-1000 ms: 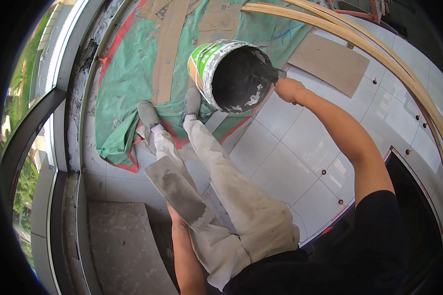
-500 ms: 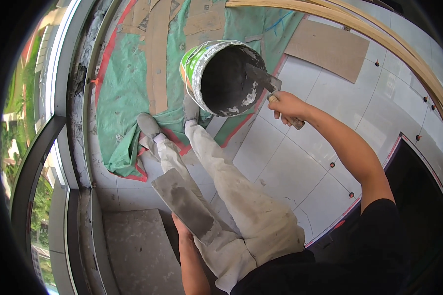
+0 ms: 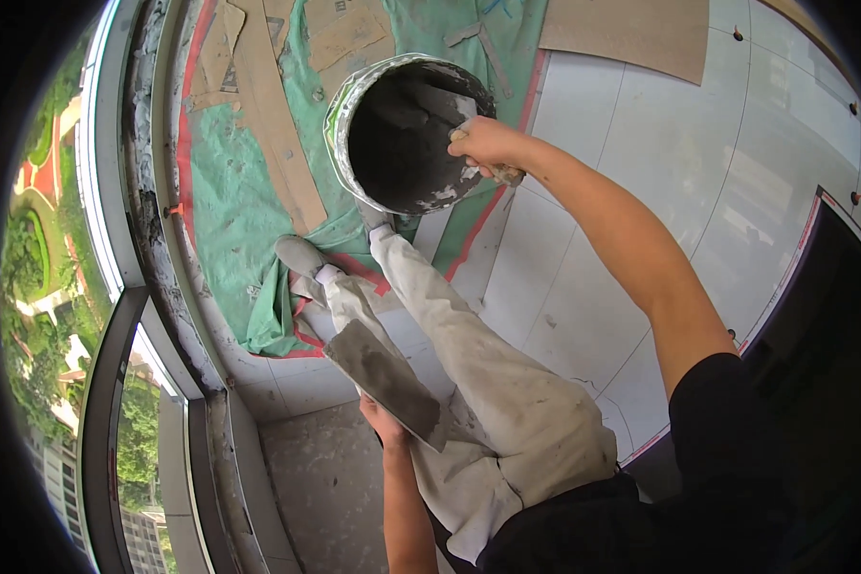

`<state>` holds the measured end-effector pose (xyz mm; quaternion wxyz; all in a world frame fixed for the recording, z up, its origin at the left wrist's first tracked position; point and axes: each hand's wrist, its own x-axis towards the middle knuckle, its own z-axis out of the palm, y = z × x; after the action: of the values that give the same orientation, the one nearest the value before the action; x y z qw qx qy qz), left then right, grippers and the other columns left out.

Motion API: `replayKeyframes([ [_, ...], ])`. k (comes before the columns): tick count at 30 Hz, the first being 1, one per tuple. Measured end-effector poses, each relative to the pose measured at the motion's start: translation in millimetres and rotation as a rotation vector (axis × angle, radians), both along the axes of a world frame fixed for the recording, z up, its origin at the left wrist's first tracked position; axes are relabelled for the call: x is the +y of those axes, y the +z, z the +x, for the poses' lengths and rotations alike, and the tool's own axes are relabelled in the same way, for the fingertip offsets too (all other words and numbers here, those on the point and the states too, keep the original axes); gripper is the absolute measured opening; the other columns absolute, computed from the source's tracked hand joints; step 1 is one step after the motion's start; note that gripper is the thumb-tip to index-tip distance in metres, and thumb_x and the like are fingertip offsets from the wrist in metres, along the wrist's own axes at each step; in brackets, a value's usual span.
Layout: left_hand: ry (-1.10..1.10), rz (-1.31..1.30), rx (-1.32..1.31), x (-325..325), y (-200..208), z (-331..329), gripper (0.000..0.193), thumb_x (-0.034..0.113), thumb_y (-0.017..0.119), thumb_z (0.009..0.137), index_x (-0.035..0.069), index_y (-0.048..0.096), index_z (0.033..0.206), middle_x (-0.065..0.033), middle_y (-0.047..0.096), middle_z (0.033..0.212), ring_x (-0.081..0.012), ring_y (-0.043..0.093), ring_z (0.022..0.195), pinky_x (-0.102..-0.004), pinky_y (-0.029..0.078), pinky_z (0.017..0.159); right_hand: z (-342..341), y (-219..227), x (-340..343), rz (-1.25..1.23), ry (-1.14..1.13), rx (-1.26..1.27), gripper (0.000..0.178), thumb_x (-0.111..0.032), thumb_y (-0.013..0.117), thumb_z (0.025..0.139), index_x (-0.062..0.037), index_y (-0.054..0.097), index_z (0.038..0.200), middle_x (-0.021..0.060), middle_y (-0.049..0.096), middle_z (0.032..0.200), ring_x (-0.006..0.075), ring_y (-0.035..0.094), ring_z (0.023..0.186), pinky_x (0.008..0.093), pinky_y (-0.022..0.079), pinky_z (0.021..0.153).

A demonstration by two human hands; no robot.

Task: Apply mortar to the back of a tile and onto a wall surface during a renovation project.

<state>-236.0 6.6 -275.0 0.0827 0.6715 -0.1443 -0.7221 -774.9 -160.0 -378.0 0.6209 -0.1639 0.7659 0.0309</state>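
Floor cover: green sheet (image 3: 222,182) with red border, torn cardboard strips (image 3: 279,143) lying on it. Flat brown board (image 3: 631,33) just right of the sheet, over pale glossy tiles (image 3: 670,167). Far left: dark window frame (image 3: 102,421) — trees (image 3: 139,435) beyond. Mottled grey surface (image 3: 320,478) at lower left.

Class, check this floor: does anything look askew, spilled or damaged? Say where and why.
The green sheet looks askew: its near corner is bunched up beside the left shoe, while farther off it lies flatter.
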Motion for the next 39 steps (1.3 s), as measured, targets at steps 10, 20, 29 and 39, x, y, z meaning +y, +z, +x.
replayKeyframes([
  [10, -0.096, -0.124, 0.0, 30, -21, 14, 0.035, 0.019, 0.067, 0.109, -0.006, 0.073, 0.133, -0.0097, 0.081, 0.116, -0.0199, 0.076, 0.1, -0.0379, 0.064, 0.089, -18, -68, -103, 0.335, 0.6, 0.198, 0.017, -0.003, 0.064, 0.095, -0.0037, 0.065, 0.078, 0.0126, 0.065, 0.072, 0.0268, 0.062, 0.059, 0.0452, 0.051, 0.054],
  [20, -0.117, -0.211, -0.085, 40, -10, 2, 0.032, 0.019, 0.067, 0.111, -0.006, 0.072, 0.131, -0.0126, 0.081, 0.119, -0.0222, 0.078, 0.101, -0.04, 0.065, 0.092, 103, -44, -117, 0.169, 1.528, 0.385, 0.039, -0.008, 0.087, 0.088, -0.0033, 0.086, 0.127, 0.0144, 0.082, 0.136, 0.035, 0.084, 0.097, 0.0533, 0.068, 0.067],
  [29, -0.022, -0.156, -0.037, 20, -17, -11, 0.032, 0.019, 0.064, 0.113, -0.005, 0.07, 0.134, -0.0119, 0.081, 0.117, -0.0228, 0.079, 0.1, -0.0398, 0.065, 0.091, 92, -84, 22, -0.092, 1.368, 0.682, 0.07, -0.015, 0.075, 0.1, 0.0147, 0.053, 0.16, 0.0282, 0.071, 0.147, 0.0364, 0.081, 0.073, 0.0501, 0.063, 0.047],
  [39, 0.042, -0.105, -0.077, 10, -11, 9, 0.035, 0.021, 0.067, 0.112, -0.004, 0.07, 0.137, -0.0108, 0.08, 0.123, -0.0217, 0.077, 0.105, -0.0393, 0.064, 0.093, 5, 46, -26, -0.186, 1.018, 0.381, 0.017, -0.008, 0.069, 0.092, -0.0041, 0.085, 0.095, 0.017, 0.085, 0.104, 0.0399, 0.082, 0.099, 0.0517, 0.066, 0.08],
])
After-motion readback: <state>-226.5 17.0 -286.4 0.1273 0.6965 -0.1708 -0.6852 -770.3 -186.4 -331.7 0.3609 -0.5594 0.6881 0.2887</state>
